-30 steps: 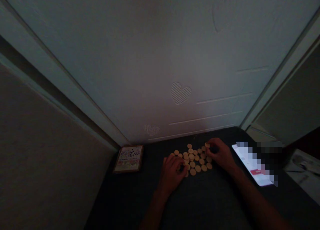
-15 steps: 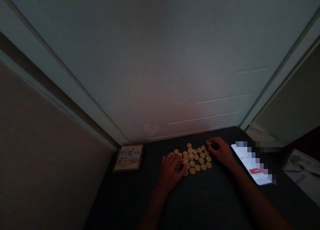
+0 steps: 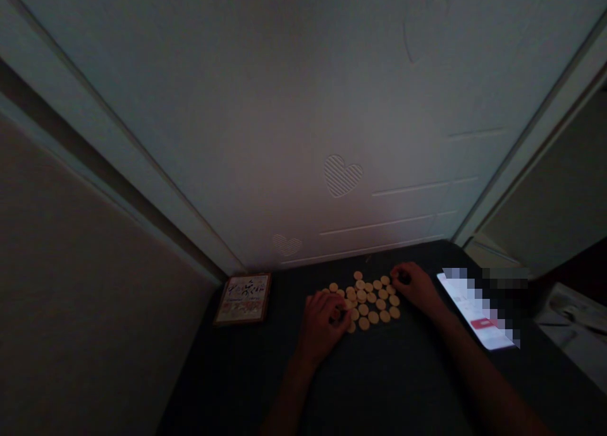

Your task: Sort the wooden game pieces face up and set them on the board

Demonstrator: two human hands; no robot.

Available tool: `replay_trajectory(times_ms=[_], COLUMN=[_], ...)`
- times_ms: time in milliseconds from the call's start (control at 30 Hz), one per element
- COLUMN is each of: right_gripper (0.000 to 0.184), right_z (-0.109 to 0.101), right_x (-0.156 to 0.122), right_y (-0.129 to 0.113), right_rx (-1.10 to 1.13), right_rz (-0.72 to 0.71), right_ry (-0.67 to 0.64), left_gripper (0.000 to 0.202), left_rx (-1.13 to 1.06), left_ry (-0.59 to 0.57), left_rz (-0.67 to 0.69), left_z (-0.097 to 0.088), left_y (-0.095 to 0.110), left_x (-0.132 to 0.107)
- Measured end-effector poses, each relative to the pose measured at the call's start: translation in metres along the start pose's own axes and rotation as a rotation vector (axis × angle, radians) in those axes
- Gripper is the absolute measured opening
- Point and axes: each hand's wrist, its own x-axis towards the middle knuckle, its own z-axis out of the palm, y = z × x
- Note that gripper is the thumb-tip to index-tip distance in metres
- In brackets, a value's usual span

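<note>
Head view: Step in hand, by judgement: fingertip handling of round discs (image 3: 373,318), clustered on dark tabletop (image 3: 379,385) between hands, some overlapping. Left hand (image 3: 340,319): curled narrow over cluster's left end; closure and contents, cannot tell. Right hand (image 3: 394,276): narrow at cluster's far right corner; closure and contents, cannot tell. Next move, judged: light fingertip contact, neighbours undisturbed. Bounded behind by white panel (image 3: 284,139), left by framed square (image 3: 244,299), right by lit phone (image 3: 467,306). Most room: near side.
</note>
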Motion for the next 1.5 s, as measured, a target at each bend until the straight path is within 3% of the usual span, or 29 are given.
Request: replay_trajectory(times_ms=[400, 633, 933, 1233, 1400, 1500], right_gripper=[0.011, 0.013, 0.023, 0.028, 0.022, 0.019], right_z=[-0.001, -0.002, -0.002, -0.002, -0.003, 0.001], right_x=[0.000, -0.001, -0.003, -0.003, -0.009, -0.017], right_y=[0.000, 0.002, -0.002, -0.005, -0.031, -0.058], right_rx=[-0.015, -0.002, -0.010, -0.009, 0.020, 0.042], right_rz=[-0.010, -0.028, -0.019, -0.034, -0.153, -0.266], right_ry=[-0.013, -0.039, 0.021, 0.067, 0.104, 0.023], left_gripper=[0.011, 0.011, 0.010, 0.008, 0.012, 0.010], left_rx=[0.041, 0.013, 0.031, 0.113, 0.207, 0.242], left_ry=[0.258, 0.338, 0.336, 0.218, 0.106, 0.099], left_rz=[-0.112, -0.145, -0.196, -0.229, -0.236, -0.235], left_z=[-0.016, -0.020, -0.018, -0.018, -0.018, -0.017], left_y=[-0.040, -0.054, -0.063, -0.067, -0.063, -0.057], left_x=[0.001, 0.002, 0.001, 0.001, 0.001, 0.001])
